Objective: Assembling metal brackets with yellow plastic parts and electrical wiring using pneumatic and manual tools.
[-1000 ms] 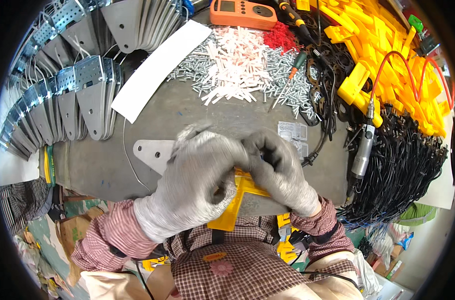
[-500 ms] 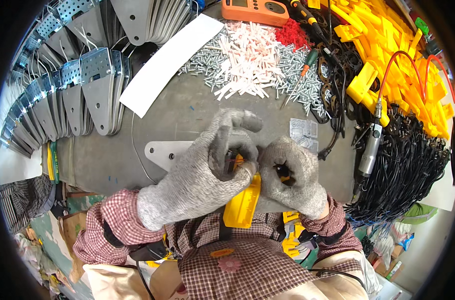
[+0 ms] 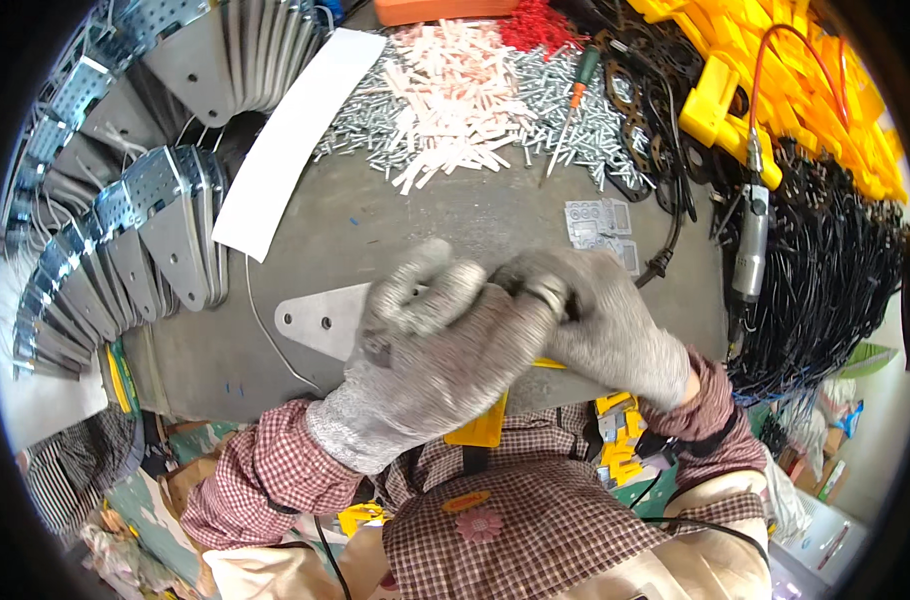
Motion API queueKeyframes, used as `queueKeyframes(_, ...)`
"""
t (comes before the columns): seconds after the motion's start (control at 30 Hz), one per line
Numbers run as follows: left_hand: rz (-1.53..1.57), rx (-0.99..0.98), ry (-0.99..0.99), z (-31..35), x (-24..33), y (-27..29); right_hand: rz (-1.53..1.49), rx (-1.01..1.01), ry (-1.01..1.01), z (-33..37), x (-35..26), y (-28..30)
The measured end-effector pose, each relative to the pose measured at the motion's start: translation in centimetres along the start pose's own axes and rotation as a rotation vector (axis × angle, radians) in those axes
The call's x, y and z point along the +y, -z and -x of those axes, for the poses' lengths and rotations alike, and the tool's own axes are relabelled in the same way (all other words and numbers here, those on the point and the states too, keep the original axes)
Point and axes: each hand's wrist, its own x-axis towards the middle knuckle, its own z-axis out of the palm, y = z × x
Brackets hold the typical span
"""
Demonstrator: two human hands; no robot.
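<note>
My left hand [image 3: 440, 355], in a grey knit glove, is closed with its fingers curled, slightly blurred. A yellow plastic housing [image 3: 480, 425] shows below it, and most of it is hidden behind the glove. My right hand [image 3: 610, 325], gloved alike, has its fingers pinched together against the left hand's fingertips. Whatever sits in that pinch is covered by the gloves. A flat grey metal plate [image 3: 320, 322] with holes lies on the table, its right end hidden by my left hand.
Stacked metal brackets [image 3: 180, 250] line the left beside a white strip [image 3: 300, 140]. Screws [image 3: 360, 125], pale sleeves [image 3: 455, 90] and a screwdriver [image 3: 577, 95] lie at the back. A power screwdriver [image 3: 751, 240], black cables [image 3: 825, 290] and yellow housings [image 3: 765, 70] crowd the right.
My hands have come together, right fingers now meeting the left ones. The left hand has turned and covers more of the yellow housing. The whole view has shifted slightly.
</note>
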Motion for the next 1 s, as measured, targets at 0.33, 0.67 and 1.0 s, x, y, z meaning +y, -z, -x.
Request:
queueKeyframes(0.33,0.728,-0.049,0.288,-0.7,-2.5,0.0,0.107,0.06,0.163,0.4,-0.2,0.9)
queueKeyframes(0.67,0.698,0.007,0.373,-0.7,-1.6,0.3,0.425,0.046,0.332,1.4,0.6,1.1)
queueKeyframes(1.0,0.29,-0.043,0.144,-0.1,-1.8,0.6,-0.157,0.11,0.102,0.5,1.1,0.4)
